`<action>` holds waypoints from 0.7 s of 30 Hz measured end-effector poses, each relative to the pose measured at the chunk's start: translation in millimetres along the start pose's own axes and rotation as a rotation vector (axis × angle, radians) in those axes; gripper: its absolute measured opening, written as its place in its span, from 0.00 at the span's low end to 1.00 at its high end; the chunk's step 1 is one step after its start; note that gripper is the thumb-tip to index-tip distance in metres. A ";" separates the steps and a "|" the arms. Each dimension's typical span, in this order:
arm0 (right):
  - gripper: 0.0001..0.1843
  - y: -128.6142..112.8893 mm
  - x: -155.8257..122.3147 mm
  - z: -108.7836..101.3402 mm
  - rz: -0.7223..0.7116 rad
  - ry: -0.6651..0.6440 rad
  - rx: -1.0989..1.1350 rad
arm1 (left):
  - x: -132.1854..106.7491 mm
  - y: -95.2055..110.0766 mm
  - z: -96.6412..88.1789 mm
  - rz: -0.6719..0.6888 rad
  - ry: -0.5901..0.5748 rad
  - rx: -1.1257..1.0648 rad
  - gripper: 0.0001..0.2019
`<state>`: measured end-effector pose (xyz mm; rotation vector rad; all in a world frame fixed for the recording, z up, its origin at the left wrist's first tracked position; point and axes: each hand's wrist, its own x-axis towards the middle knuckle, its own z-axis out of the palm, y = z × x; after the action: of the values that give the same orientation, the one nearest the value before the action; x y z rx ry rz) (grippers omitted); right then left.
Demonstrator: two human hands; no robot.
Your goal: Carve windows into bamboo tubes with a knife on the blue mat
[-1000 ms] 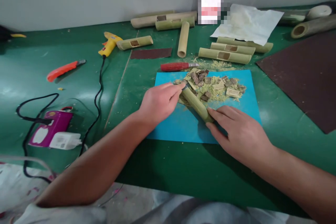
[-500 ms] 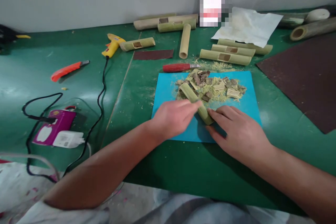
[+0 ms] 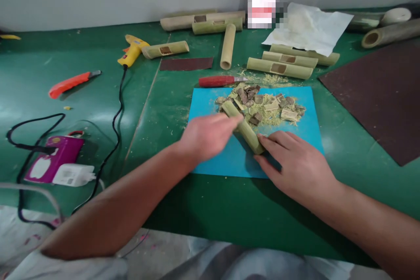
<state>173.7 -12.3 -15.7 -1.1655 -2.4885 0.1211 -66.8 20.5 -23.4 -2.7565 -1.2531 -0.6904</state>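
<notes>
A short green bamboo tube (image 3: 244,127) lies slantwise on a blue mat (image 3: 210,103). My right hand (image 3: 295,164) is closed on its near end and pins it to the mat. My left hand (image 3: 205,135) is closed in a pinch against the tube's middle, slightly blurred; whatever it grips is hidden by the fingers. Just behind the tube on the mat is a pile of bamboo chips and shavings (image 3: 267,105).
A red-handled knife (image 3: 218,81) lies behind the mat. Further off are several cut bamboo tubes (image 3: 278,68), white paper (image 3: 308,28), a large brown sheet (image 3: 383,96), a yellow glue gun (image 3: 131,50), an orange utility knife (image 3: 70,83) and a purple box with plugs and cables (image 3: 54,164).
My left hand slid from the tube's far end toward me along the tube, then back up to its middle. My right hand stayed on the near end.
</notes>
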 end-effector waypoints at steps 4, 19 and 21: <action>0.18 0.9 -0.4 0.9 0.003 -0.002 -0.002 | 0.3 0.7 -1.4 0.018 0.004 0.034 0.18; 0.17 0.7 -0.1 0.4 0.011 0.001 0.002 | 6.0 -20.3 5.7 -0.018 0.092 -0.013 0.17; 0.17 1.0 -0.5 1.0 0.013 0.003 -0.006 | 6.7 -18.7 3.7 -0.107 0.089 -0.009 0.17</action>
<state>174.4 -11.9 -17.0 -1.1835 -2.4805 0.1148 -75.1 38.6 -26.8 -2.6487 -1.3905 -0.8192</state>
